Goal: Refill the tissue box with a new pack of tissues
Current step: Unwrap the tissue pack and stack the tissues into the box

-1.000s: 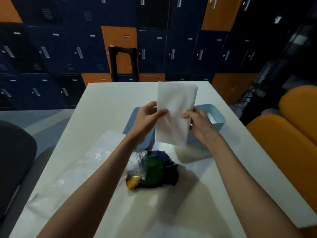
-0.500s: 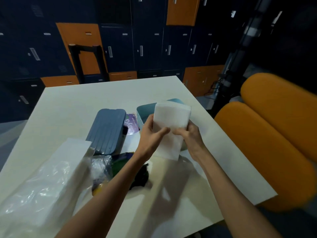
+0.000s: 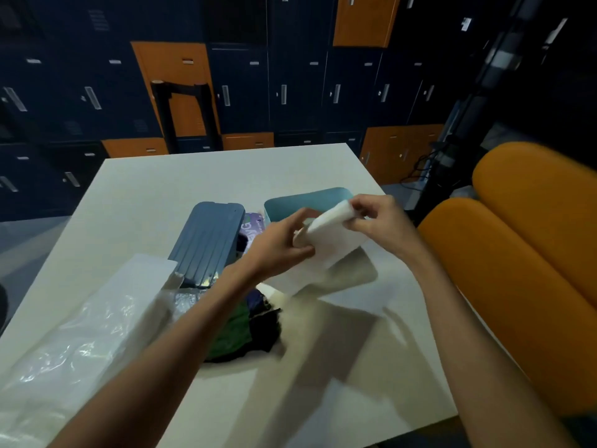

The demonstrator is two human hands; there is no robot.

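Both hands hold a white stack of tissues (image 3: pixel 326 244) tilted over the open light-blue tissue box (image 3: pixel 290 202). My left hand (image 3: pixel 277 244) grips the stack's left edge, and my right hand (image 3: pixel 378 218) pinches its upper right corner. The stack's lower end hangs over the table in front of the box. The box's dark blue ribbed lid (image 3: pixel 206 244) lies flat on the table to the left of the box. Most of the box's inside is hidden behind the tissues and hands.
A clear plastic wrapper (image 3: pixel 80 344) lies at the near left of the white table (image 3: pixel 193 179). A crumpled dark green and black wrapper (image 3: pixel 245 324) sits under my left forearm. A purple packet (image 3: pixel 252 227) lies between lid and box. An orange seat (image 3: pixel 517 253) stands right.
The tissue stack has gone from upright in front of me to tilted down over the open box. My right hand moved to its upper corner. The view swung to the right.
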